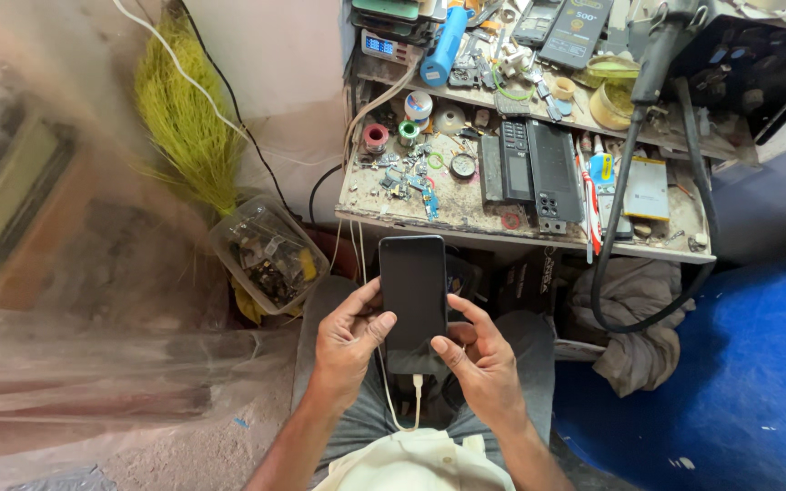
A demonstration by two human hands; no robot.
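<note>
A black smartphone [414, 295] sits in both hands over the person's lap, just below the middle of the view, its dark screen facing up and its long axis running from 12 to 6 o'clock. The left hand [347, 341] is wrapped around the phone's edge at 9 o'clock, fingers behind, thumb bent across the lower glass. The right hand [479, 356] cups the corner at 4 o'clock, its thumb resting on the bottom of the screen. Both hands are closed on the phone.

A white charging cable [416, 393] is plugged into the phone's bottom end at 6 o'clock and loops down toward the lap.

To handle this well, I judge that the left hand should carry the weight so the right thumb is free to press lightly. The plug should be kept straight in its port; any tilt of the phone toward 6 o'clock would bend the cable at the connector. Holding the phone low over the lap keeps a slip harmless.

At 12 to 2 o'clock stands a cluttered workbench [466, 218] strewn with small parts, solder spools and a dark keypad device [531, 168]. A black hose [613, 245] hangs off its front at 3 o'clock. A clear plastic box of parts [266, 253] lies at 9 o'clock, with a yellow-green broom [184, 118] at 10 o'clock.
</note>
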